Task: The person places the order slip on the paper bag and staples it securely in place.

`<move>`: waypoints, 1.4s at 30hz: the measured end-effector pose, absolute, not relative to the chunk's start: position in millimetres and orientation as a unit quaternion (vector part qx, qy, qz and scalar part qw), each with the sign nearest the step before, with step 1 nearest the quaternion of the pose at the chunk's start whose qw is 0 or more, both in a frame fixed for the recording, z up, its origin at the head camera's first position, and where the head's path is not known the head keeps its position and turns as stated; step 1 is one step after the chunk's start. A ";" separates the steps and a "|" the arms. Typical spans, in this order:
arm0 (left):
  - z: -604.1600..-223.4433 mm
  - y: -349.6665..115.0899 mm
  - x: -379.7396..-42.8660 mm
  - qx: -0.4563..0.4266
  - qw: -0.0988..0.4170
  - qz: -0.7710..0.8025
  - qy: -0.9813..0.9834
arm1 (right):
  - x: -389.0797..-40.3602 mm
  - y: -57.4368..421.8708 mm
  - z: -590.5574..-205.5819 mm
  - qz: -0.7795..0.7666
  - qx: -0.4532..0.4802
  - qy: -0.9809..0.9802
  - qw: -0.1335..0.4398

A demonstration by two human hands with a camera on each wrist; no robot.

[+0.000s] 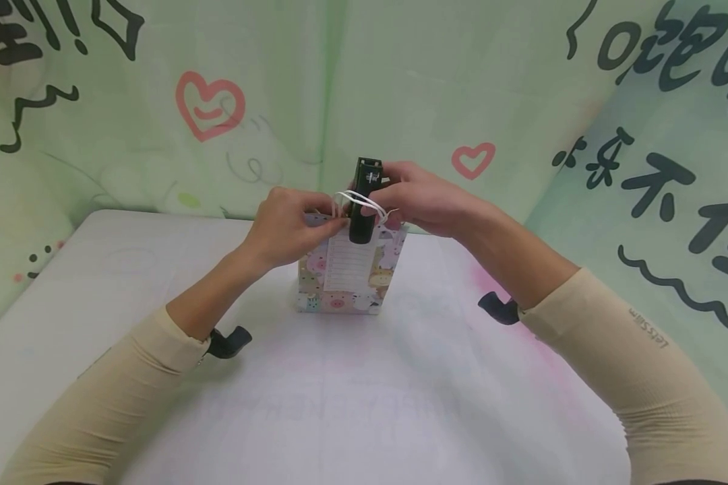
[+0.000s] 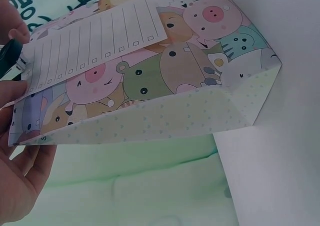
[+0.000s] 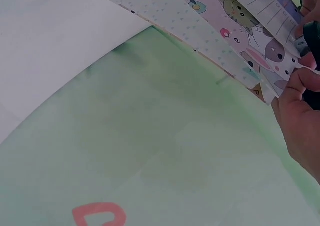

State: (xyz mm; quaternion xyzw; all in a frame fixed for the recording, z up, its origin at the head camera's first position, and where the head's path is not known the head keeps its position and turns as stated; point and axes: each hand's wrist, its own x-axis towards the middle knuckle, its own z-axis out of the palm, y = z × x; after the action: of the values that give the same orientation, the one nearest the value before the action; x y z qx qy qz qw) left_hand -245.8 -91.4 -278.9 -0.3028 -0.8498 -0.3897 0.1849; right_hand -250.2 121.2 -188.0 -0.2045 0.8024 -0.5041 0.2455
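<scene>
A gift bag (image 1: 313, 279) printed with cartoon animals stands upright on the table, with a lined checklist sheet (image 1: 344, 266) against its front. My left hand (image 1: 284, 225) pinches the bag's top edge on the left, and in the left wrist view its thumb and fingers lie on either side of the paper (image 2: 100, 43). Over the top edge sits a black stapler (image 1: 361, 229), held by my right hand (image 1: 421, 199) with its lower end across the sheet. A white cord handle (image 1: 364, 199) loops in front of the stapler. The stapler's rear jaw is hidden.
The white table (image 1: 315, 404) spreads in front of the bag and to both sides. Green curtains (image 1: 388, 87) with hearts and black lettering hang close behind it. Each wrist carries a dark camera mount, such as the right one (image 1: 499, 308).
</scene>
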 end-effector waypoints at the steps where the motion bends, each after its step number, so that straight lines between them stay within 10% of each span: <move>1: -278.9 -91.4 -245.8 -0.302 0.184 -0.390 -0.850 | -250.1 121.0 -187.9 -0.512 -0.200 0.797 0.250; 42: -279.4 -92.6 -245.5 -0.292 0.188 -0.387 -0.854 | -248.3 112.7 -184.9 -0.489 -0.116 0.832 0.235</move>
State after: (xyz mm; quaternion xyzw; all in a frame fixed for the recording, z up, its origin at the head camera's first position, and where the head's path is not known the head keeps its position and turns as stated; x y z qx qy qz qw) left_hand -245.5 -92.6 -279.4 -0.2919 -0.8542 -0.3869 0.1882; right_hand -248.3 112.7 -184.9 -0.1159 0.8322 -0.4889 0.2347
